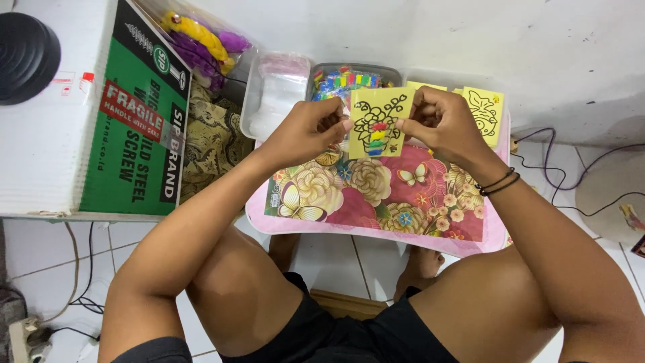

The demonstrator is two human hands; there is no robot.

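A yellow card with a black flower-pot outline, partly filled in with coloured bands, is held up above a small pink floral table. My left hand pinches its left edge. My right hand grips its right edge, and a dark band circles that wrist. Behind the right hand a second yellow outline card lies on the table.
A grey tray of small coloured packets and a clear plastic box stand at the table's back. On the left are a green and white carton, a white box and a bag of yellow and purple stuff. Cables trail on the floor at right.
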